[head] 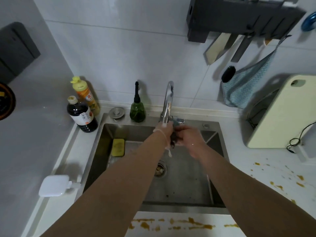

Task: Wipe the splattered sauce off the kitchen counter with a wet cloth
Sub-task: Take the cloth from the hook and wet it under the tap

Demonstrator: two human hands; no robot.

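Over the steel sink (188, 182), right under the chrome tap (168, 101), both my hands grip a small dark cloth (174, 134). My left hand (165, 132) clasps it from the left and my right hand (191, 139) from the right, and most of the cloth is hidden between them. Orange-brown sauce splatter (171, 224) streaks the white counter strip in front of the sink. More sauce spots (289, 178) dot the counter to the right.
A yellow sponge (118, 147) lies in the sink's left corner. Left of the sink stand a dark sauce bottle (82, 114), a yellow bottle (85, 94) and a green soap dispenser (137, 108). A white box (53, 185) sits front left. A cream cutting board (280, 113) leans at right, under a knife rack (239, 17).
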